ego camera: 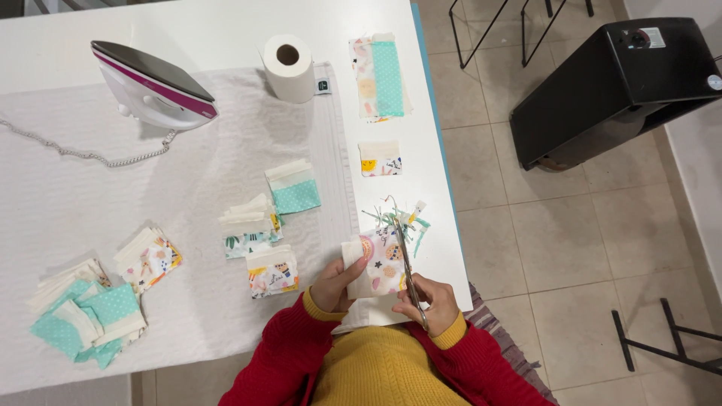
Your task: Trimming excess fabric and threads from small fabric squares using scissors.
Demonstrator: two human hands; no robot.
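Observation:
My left hand [336,283] grips a small patchwork fabric piece [376,263], cream with a colourful print, by its left edge over the table's near right corner. My right hand [427,299] holds a pair of scissors [406,263], blades pointing away from me along the piece's right edge. A pile of thin fabric trimmings [398,218] lies just beyond the blade tips. Red sleeves with yellow cuffs cover both wrists.
On a white padded mat [90,195] lie several stacks of fabric squares [272,271], [293,186], [86,308]. An iron [154,86] stands at the back left, a paper roll [289,68] behind. Sewn strips [380,75] lie on the white table. A black case [617,83] sits on the tiled floor.

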